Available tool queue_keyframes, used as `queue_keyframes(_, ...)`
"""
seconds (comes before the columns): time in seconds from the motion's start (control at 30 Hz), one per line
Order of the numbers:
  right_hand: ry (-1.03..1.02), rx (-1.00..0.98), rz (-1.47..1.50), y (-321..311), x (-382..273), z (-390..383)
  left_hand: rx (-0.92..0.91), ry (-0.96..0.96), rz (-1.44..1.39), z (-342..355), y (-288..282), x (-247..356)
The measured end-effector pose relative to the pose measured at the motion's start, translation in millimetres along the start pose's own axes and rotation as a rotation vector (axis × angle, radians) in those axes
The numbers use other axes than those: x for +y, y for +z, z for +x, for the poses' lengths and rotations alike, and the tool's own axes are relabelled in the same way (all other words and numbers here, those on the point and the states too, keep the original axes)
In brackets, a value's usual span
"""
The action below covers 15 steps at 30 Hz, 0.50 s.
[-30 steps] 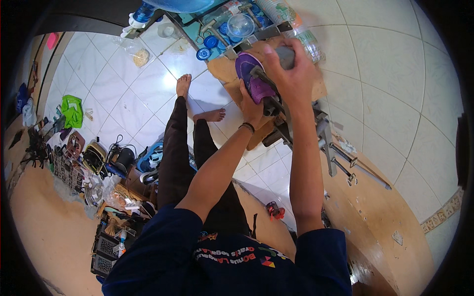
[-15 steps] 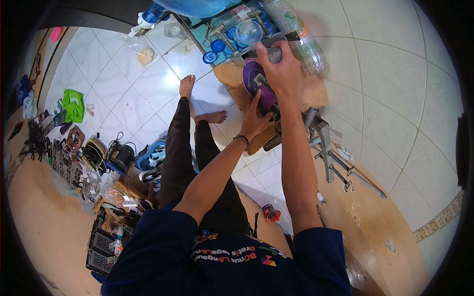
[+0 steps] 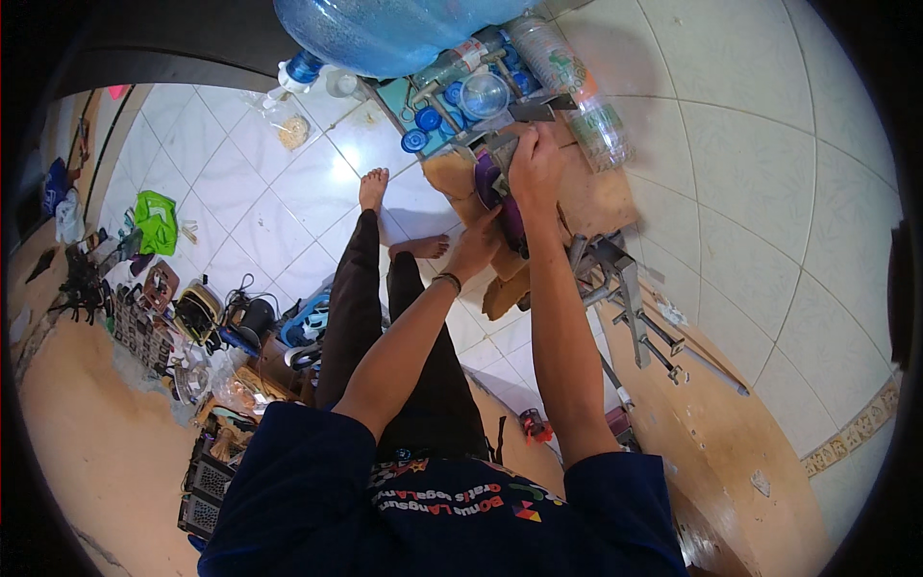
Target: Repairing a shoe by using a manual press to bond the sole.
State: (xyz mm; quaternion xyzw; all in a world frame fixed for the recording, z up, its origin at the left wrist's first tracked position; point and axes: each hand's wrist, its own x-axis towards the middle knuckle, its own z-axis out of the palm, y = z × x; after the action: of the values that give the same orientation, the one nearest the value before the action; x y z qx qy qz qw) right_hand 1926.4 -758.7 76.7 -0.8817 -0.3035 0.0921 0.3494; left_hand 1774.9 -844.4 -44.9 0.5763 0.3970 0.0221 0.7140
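Observation:
A purple shoe (image 3: 486, 175) sits on a metal fixture over worn brown boards (image 3: 590, 197), partly hidden by my hands. My left hand (image 3: 473, 245) grips it from the lower left, fingertips on the purple upper and some fingers out of sight. My right hand (image 3: 534, 173), just above and right, is closed on a grey block (image 3: 505, 144), mostly covered by the fingers and close against the shoe. Dark metal plates (image 3: 538, 111) are just beyond my right fingertips.
A large blue water bottle (image 3: 394, 29), blue caps (image 3: 428, 118) and stacked plastic cups (image 3: 586, 115) lie beyond the work. Metal clamps (image 3: 635, 317) are right of my right forearm. Mixed clutter (image 3: 197, 317), a green bag (image 3: 156, 221) and my bare feet are left.
My right hand has moved left and down, turning so that the grey block is more hidden. My left hand has shifted down and slightly left on the shoe. The view has shifted slightly.

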Motion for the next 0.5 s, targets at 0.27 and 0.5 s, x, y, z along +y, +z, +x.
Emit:
queue_keyframes(0.27, 0.045, -0.004, 0.048, -25.1, -4.2, -4.4, 0.341, -0.053, -0.115, 23.6, -93.3, 22.8)
queue_keyframes(0.5, 0.218, 0.218, -0.033, -160.4, -32.4, -95.5, 0.297, 0.66, 0.024, 48.4, -100.6, 170.4)
